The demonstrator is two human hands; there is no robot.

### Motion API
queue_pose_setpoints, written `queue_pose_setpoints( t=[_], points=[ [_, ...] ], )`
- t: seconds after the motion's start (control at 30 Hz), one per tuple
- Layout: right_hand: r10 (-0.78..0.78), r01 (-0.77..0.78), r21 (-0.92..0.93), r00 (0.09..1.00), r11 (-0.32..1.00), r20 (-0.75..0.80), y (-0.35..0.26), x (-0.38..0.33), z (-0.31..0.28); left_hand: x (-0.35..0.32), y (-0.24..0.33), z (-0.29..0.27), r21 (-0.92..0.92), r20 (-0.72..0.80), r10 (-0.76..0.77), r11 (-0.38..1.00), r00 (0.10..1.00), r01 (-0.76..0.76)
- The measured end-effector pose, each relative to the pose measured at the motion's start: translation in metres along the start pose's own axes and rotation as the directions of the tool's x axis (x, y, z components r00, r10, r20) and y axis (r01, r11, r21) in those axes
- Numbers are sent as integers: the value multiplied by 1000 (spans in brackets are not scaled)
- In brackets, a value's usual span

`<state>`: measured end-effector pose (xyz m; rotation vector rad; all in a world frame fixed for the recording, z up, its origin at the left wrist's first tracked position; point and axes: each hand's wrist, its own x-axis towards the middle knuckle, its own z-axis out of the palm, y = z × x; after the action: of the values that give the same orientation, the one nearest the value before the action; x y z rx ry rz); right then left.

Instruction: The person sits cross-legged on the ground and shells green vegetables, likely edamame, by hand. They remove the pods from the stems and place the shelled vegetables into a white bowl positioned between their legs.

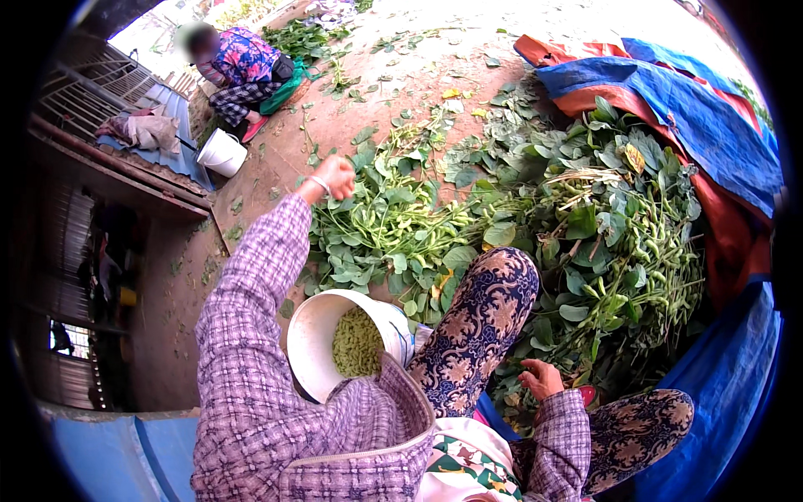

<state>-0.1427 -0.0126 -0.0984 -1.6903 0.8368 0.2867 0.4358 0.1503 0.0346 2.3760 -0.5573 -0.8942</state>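
Note:
My left hand (336,177), with a bracelet at the wrist, reaches out over the far left edge of a heap of pulled soybean plants (393,219). Its fingers are curled, and whatever they may hold does not show. My right hand (542,379) is low between my knees, beside a larger pile of soybean plants with green pods (640,243). Its fingers are slightly bent and apart from the thumb, with nothing visible in them. A white bucket (311,341), tilted toward me below my left arm, holds a layer of shelled green beans (357,343).
Blue and orange tarpaulin (669,100) borders the pile on the right. Far left, another person (242,67) crouches near loose plants and a second white bucket (222,153). A slatted metal structure (92,92) stands along the left. Loose leaves litter the ground.

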Motion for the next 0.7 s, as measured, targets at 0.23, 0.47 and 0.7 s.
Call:
queue_pose_setpoints(
  t=[0.23, 0.47, 0.7],
  points=[
    [-14, 14, -13, 1000, 1000, 5, 1, -3, -3, -27, -28, 27, 102, 105, -97, 991, 990, 86],
    [-27, 25, -32, 998, 999, -54, -18, -6, -9, -32, -13, 44, 79, 190, -88, 994, 978, 74],
    [-40, 38, -32, 998, 999, -58, -12, -2, -2, -36, -20, 61, 93, 297, -80, 994, 951, 55]
  ],
)
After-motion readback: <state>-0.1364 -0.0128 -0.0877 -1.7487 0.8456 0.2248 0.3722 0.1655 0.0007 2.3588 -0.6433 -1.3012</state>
